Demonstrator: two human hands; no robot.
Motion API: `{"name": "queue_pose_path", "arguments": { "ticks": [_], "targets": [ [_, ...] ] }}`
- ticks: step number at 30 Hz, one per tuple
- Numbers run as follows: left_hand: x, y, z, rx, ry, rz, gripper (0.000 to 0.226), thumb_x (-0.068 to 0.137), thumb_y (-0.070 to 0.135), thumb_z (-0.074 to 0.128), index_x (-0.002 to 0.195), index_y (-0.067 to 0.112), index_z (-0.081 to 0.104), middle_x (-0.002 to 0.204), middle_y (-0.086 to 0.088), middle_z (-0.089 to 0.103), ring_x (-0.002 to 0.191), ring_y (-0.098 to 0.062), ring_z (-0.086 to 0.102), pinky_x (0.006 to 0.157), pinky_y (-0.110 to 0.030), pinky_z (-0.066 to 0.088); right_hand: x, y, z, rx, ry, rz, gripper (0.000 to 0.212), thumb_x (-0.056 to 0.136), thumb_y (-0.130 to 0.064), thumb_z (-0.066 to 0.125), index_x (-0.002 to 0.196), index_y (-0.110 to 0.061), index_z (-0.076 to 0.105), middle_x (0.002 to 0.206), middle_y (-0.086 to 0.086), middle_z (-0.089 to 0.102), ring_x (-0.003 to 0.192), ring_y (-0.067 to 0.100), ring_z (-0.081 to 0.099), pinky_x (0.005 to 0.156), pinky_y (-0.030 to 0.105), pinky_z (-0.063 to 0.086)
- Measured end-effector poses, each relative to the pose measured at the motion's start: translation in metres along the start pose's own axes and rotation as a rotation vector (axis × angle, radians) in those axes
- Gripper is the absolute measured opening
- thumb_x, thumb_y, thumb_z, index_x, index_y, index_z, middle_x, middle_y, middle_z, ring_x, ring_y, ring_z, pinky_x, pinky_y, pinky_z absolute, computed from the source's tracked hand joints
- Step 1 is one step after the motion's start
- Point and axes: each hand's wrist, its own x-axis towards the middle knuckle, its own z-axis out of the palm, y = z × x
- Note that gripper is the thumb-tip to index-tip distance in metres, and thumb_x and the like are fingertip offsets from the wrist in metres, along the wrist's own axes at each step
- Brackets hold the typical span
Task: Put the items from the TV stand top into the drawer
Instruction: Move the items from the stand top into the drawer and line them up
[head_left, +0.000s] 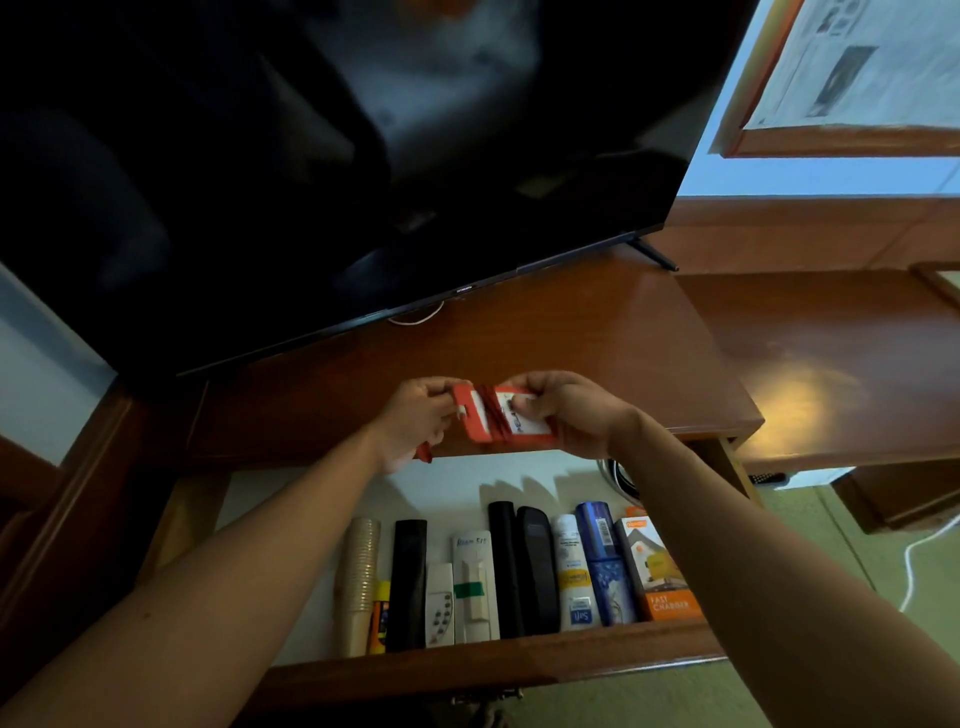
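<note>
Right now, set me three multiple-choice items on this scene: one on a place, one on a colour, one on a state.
1. Where is the red card holder?
A. in both hands above the TV stand top
B. lying in the drawer
C. on the floor

2. What colour is the fast charger box in the drawer?
A. green
B. orange and white
C. black

3. How does the drawer stand?
A. shut
B. pulled out, items lined up inside
C. taken out of the stand

Key: 1 A, the left hand and right hand grip its ends; 2 B, orange base, white top; 3 B, its contents show.
</note>
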Motion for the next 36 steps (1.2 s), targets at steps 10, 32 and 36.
{"name": "queue_pose_path", "arguments": {
  "ticks": [10,32,36],
  "targets": [
    [-0.001,-0.022,0.018,0.665,0.032,0.162,0.027,0.099,0.026,0.06,0.081,0.011,0.072,0.071,-0.004,0.065,0.06,-0.014,0.054,0.059,-0.029,0.042,0.023,0.03,0.008,-0.554,0.854,-0.302,0.02,0.09,-0.016,0.071,0.107,-0.02,0.063,0.095,-0.005,0.069,0.081,0.01,0.071,0.062,0.024,0.061],
    [0.003,-0.02,0.008,0.585,0.08,0.217,0.017,0.084,0.014,0.078,0.085,0.014,0.062,0.085,-0.001,0.063,0.072,-0.013,0.061,0.058,-0.024,0.05,0.011,0.024,0.008,-0.717,0.24,-0.051,0.01,0.087,-0.008,0.072,0.092,-0.016,0.068,0.088,0.004,0.071,0.079,0.016,0.068,0.069,0.03,0.056],
    [0.002,-0.018,0.008,0.558,0.073,0.218,0.02,0.086,0.012,0.077,0.089,0.019,0.058,0.091,-0.003,0.065,0.076,-0.015,0.066,0.06,-0.03,0.057,0.008,0.017,0.01,-0.724,0.185,-0.058,0.01,0.084,-0.021,0.077,0.093,-0.018,0.073,0.087,0.0,0.073,0.076,0.013,0.067,0.068,0.027,0.051]
  ]
}}
